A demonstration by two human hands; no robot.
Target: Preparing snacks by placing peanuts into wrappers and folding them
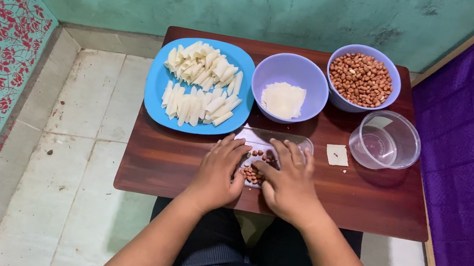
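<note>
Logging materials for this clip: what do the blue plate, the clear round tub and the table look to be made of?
The blue plate looks like matte plastic: flat, uniform colour, thin rim. The clear round tub seems thin transparent plastic, since the tabletop shows through its glossy wall. The table looks like wood or wood-grain laminate, reddish brown and streaked; which one cannot be told.

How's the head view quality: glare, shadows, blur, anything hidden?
Head view: sharp, evenly lit, no motion blur; soft shadows beside the purple bowls; faint glare on the clear plastic container; mild wide-angle bowing at the edges; left hand and right hand partly cover the peanuts.
</note>
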